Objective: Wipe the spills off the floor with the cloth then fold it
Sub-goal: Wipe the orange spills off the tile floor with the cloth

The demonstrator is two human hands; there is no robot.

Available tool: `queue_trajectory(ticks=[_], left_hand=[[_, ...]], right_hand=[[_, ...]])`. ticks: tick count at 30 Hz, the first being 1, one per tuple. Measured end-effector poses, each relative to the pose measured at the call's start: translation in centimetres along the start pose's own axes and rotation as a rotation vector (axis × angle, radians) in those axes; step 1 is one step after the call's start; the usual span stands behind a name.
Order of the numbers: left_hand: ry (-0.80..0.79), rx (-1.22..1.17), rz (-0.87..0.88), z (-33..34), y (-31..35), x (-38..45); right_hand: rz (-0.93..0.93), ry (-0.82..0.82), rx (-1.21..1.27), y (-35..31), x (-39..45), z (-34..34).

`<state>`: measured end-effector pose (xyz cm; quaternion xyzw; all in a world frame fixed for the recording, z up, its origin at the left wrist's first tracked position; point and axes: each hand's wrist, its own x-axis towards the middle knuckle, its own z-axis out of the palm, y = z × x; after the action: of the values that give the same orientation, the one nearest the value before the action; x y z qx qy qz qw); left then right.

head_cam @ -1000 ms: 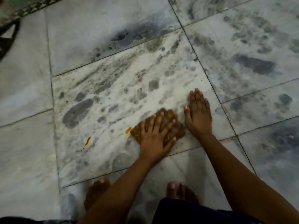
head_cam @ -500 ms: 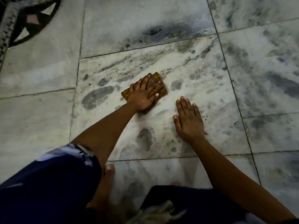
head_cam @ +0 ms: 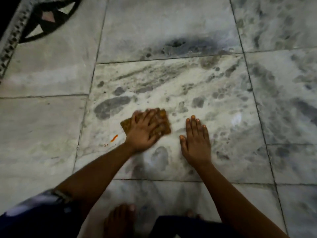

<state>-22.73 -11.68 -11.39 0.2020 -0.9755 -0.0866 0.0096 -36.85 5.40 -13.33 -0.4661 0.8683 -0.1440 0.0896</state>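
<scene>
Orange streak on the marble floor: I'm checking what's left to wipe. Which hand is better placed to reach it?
Left. The left hand already presses the folded brown cloth just right of the orange streak; the right hand lies flat, farther away.

left hand (head_cam: 145,133) pressing cloth (head_cam: 163,124), orange spill (head_cam: 114,138) beside

1 head-worn view, forward and steeply down, close over the marble floor (head_cam: 171,28)

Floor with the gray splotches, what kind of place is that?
Probably a room inside a home. The floor is big marble-like tiles, a patterned rug lies at the top left corner, and someone barefoot crouches, the left hand pressing a brown cloth near an orange spill.
</scene>
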Motion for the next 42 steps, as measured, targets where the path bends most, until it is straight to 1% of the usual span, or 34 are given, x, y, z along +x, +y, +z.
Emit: queue_trajectory(ticks=[3,5,6,8,11,12,13,14,17,20,21,24,26,28,30,32,35,36,38,40,42], left_hand=[[-0.127,0.031,-0.133,-1.6,-3.0,4.8],[-0.244,0.051,-0.160,-2.5,-3.7,6.2],[-0.289,0.060,-0.125,-2.7,-3.6,5.7],[-0.339,0.085,0.049,-2.7,-2.9,2.8],[-0.284,0.083,0.337,-2.0,-0.8,-4.0],[-0.258,0.088,0.396,-1.4,-0.3,-5.6],[-0.236,0.091,0.415,-0.9,0.2,-6.6],[-0.224,0.090,0.392,-0.5,0.5,-6.9],[-0.194,0.049,0.248,-0.3,0.5,-5.7],[-0.216,0.003,0.153,-0.6,-1.3,-2.6],[-0.228,0.001,0.086,-0.9,-2.3,-1.0],[-0.268,0.011,-0.226,-2.7,-6.0,4.7],[-0.301,-0.043,-0.352,-3.8,-7.5,7.0],[-0.307,-0.069,-0.374,-4.3,-7.1,6.9],[-0.312,-0.047,-0.323,-4.0,-5.2,4.4],[-0.313,-0.001,-0.219,-3.1,-2.0,-0.5],[-0.241,0.018,-0.071,-1.5,1.7,-9.6],[-0.216,0.043,-0.076,-0.9,1.7,-11.9],[-0.141,0.055,-0.134,-0.4,0.4,-13.7],[-0.056,0.054,-0.193,-0.4,-1.7,-12.9],[-0.040,0.061,-0.259,-0.6,-3.3,-11.4]], right_hand=[[-0.008,0.038,-0.024,0.0,0.1,0.3],[-0.015,0.046,-0.024,0.1,0.0,0.3],[-0.020,0.043,-0.025,0.1,-0.1,0.3],[-0.016,0.033,-0.024,0.1,-0.1,0.0],[-0.010,0.011,-0.032,-0.1,-0.1,-0.2],[-0.007,0.009,-0.032,-0.2,0.0,-0.3],[-0.005,0.005,-0.032,-0.2,-0.1,-0.3],[-0.004,0.004,-0.035,-0.2,0.0,-0.3],[-0.007,0.015,-0.048,-0.2,0.0,-0.2],[-0.015,0.019,-0.062,-0.2,0.0,-0.2],[-0.013,0.017,-0.068,-0.2,0.0,-0.3],[-0.009,0.009,-0.060,-0.3,0.0,-0.2],[-0.015,0.009,-0.050,-0.2,0.0,-0.1],[-0.023,0.019,-0.057,-0.2,0.0,-0.1],[0.003,0.024,-0.060,-0.5,-0.1,-0.3],[0.045,0.015,-0.037,-1.6,0.2,-0.2],[-0.077,-0.019,-0.057,-4.1,0.6,0.5],[-0.115,-0.027,-0.068,-4.7,0.6,1.0],[-0.130,-0.027,-0.094,-4.9,0.6,1.4],[-0.123,-0.013,-0.105,-4.7,0.7,1.6],[-0.133,-0.011,-0.105,-4.7,0.6,1.6]])
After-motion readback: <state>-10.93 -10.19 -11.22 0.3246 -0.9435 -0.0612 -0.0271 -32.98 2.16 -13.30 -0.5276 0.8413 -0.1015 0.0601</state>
